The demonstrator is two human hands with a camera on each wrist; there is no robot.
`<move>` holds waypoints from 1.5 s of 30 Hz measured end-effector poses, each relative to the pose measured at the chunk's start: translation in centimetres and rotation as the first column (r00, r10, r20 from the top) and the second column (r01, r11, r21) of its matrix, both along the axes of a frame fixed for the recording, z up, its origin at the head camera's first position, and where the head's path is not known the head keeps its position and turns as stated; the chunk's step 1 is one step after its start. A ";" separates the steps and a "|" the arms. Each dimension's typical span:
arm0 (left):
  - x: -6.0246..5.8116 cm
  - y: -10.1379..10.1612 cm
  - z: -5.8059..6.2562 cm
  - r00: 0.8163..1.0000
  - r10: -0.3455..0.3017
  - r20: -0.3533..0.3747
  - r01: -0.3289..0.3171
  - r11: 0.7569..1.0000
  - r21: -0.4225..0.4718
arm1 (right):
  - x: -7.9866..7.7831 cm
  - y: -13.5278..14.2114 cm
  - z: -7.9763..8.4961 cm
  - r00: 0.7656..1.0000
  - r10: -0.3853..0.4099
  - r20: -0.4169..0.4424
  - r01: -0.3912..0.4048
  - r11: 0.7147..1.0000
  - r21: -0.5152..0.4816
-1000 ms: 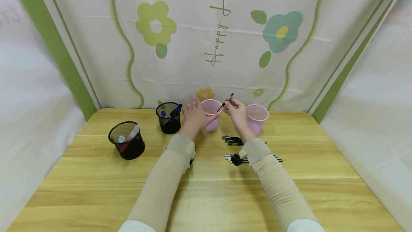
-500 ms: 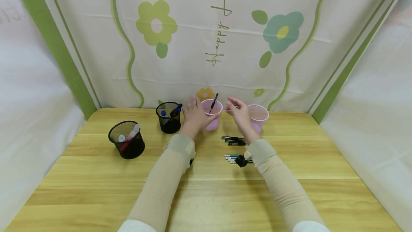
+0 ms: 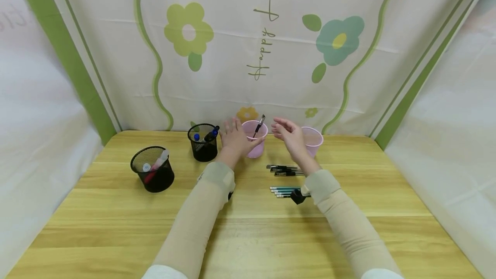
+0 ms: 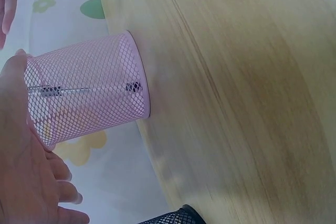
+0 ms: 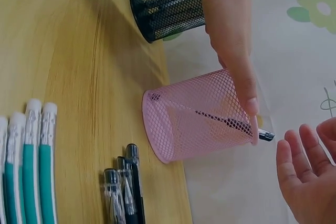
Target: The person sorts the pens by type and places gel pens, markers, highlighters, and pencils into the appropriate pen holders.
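Note:
My left hand point(image 3: 236, 141) rests against a pink mesh pen cup point(image 3: 255, 150), its thumb along the near rim and its fingers straight and spread at the left side. A black capped pen point(image 3: 259, 125) leans inside that cup with its top above the rim; the right wrist view shows its tip near the base. To the right of the cup, my right hand point(image 3: 291, 139) hovers with loosely bent fingers and holds nothing. Below it lie several black pens point(image 3: 284, 170), then several green pencils point(image 3: 282, 190) with white erasers, partly hidden by the wrist camera.
A second pink mesh cup point(image 3: 314, 137) stands behind my right hand, partly covered by it. On the left are two black mesh cups: one point(image 3: 205, 152) with blue-capped and dark markers, the other point(image 3: 160, 182) with a red and whitish markers. A curtain point(image 3: 224, 89) hangs behind the table.
My right hand has let go of the black pen, which now leans in the pink cup, and has drawn slightly right. The left hand has stayed at the cup.

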State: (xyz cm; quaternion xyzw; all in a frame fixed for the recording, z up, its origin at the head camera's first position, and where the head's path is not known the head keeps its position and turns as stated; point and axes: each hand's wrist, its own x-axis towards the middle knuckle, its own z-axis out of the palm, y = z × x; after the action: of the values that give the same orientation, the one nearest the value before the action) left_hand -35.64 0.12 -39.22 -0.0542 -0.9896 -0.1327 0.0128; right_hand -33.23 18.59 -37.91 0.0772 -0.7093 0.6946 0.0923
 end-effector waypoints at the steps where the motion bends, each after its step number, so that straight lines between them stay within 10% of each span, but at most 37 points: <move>1: 0.0 0.0 0.0 1.000 0.002 0.001 -0.002 1.000 0.000 | 0.1 0.1 0.0 1.000 0.005 -0.002 -0.005 1.000 0.005; 23: -0.3 -0.1 -0.1 1.000 -0.016 0.002 0.016 1.000 0.010 | 1.5 2.7 -1.3 0.988 0.143 -0.061 -0.118 0.944 0.308; 45: -0.1 -0.1 -0.1 1.000 0.000 -0.010 0.001 0.999 0.040 | 2.2 5.8 -4.1 0.945 0.325 -0.035 -0.187 0.626 0.757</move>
State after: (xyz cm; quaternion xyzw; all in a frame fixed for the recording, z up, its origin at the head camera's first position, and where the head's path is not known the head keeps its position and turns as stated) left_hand -35.75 0.04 -39.27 -0.0548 -0.9867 -0.1520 0.0188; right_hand -31.02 24.35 -42.06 0.2667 -0.9016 0.3404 0.0121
